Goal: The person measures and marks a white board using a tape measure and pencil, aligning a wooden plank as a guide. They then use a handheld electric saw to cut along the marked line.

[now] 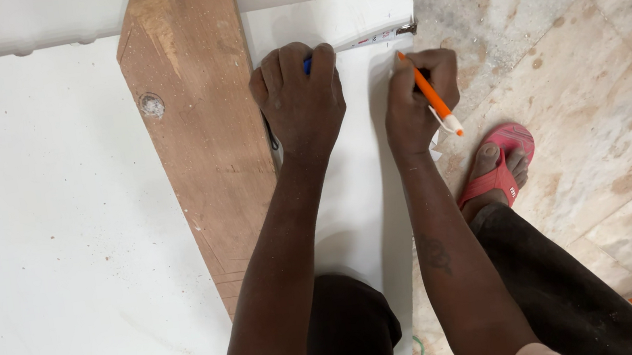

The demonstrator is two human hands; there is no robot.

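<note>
The right hand (417, 95) pinched a light, stiff orange pen (430, 95) near its tip, while the left hand (299, 98) pressed a springy, slippery tape measure (375, 37) flat just beyond its knuckles.

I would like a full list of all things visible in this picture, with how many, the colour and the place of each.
white board: one, white, covers the left and middle, under both hands
wooden plank: one, brown, lies on the white board, left of the hands
tape measure: one, blade pale with a metal hook at the board's far right edge, blue case under the left hand
pen: one, orange with white cap end, in the right hand
floor: stone tiles, beige and grey, dusty, on the right
sandal: one, pink, on the foot on the floor
left hand: one, pressing on the tape measure
right hand: one, holding the pen at the board's edge
</note>
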